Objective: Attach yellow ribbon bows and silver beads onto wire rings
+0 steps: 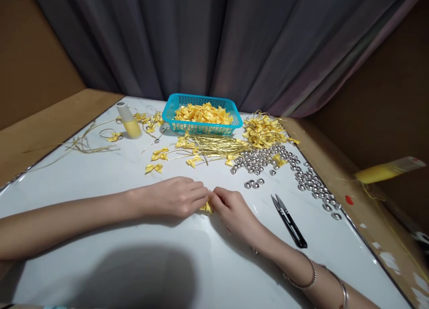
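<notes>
Left hand (179, 197) and right hand (234, 210): fingers curled closed, pinching a yellow bow (207, 208) between them over white tabletop (221, 264). Bottle (130, 121) stands back left (any print too small to read).

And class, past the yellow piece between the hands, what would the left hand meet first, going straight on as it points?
Probably the right hand, whose fingertips face the left hand closely; whether they touch is unclear.
</notes>
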The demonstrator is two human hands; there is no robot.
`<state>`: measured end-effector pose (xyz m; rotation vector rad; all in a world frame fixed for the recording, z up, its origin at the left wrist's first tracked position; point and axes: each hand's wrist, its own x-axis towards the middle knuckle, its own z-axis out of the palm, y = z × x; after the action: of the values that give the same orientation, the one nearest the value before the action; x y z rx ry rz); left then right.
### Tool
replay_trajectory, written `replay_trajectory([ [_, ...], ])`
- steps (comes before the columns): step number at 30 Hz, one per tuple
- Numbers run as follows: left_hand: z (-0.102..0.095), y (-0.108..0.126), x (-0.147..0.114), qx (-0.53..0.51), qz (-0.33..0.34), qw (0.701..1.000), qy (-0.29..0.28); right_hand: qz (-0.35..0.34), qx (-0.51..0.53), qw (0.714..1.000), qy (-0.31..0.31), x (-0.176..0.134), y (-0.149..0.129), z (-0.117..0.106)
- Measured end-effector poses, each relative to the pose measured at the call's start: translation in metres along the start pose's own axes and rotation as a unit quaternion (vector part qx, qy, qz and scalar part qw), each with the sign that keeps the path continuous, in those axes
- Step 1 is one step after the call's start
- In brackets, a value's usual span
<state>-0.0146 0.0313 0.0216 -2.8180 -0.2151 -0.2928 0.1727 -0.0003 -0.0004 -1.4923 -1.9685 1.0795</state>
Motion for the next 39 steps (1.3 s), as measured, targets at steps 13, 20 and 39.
replay_trajectory([
  [13,0.008,0.002,-0.002,0.048,0.053,0.997,-0.026,0.035,0.116,0.99,-0.069,0.008,-0.002,-0.015],
  [20,0.006,0.002,0.0,0.06,0.071,0.996,0.002,0.027,0.079,0.995,-0.061,0.006,-0.003,-0.013],
  [39,0.003,0.003,0.003,-0.236,-0.012,0.97,-0.055,0.006,-0.051,0.997,-0.063,-0.006,-0.01,-0.001],
])
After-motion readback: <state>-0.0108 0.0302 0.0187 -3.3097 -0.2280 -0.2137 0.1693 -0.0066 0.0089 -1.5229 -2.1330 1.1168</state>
